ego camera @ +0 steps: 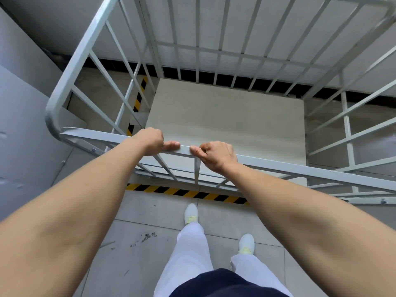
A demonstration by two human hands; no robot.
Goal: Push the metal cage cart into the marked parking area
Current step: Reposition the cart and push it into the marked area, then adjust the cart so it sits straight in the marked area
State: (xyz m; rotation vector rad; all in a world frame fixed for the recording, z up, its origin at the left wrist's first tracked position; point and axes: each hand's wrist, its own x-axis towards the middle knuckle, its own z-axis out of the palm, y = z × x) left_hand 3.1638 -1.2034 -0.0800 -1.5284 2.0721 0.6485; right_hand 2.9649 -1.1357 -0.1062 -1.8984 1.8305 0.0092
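The grey metal cage cart (70, 76) fills the view in front of me, its barred sides rising around a pale flat floor panel (227, 121). My left hand (150, 141) and my right hand (214, 155) both grip the near top rail (300, 168), close together near its middle. Black-and-yellow striped tape (186, 192) runs across the floor just below the cart's near edge. A second striped strip (139, 97) runs away along the cart's left side.
A grey wall (21, 116) stands close on the left, and a pale wall (214, 22) rises right behind the cart's far bars. The floor is grey tile (141, 213) with dark scuff marks. My legs in white trousers and white shoes (190, 213) stand behind the tape.
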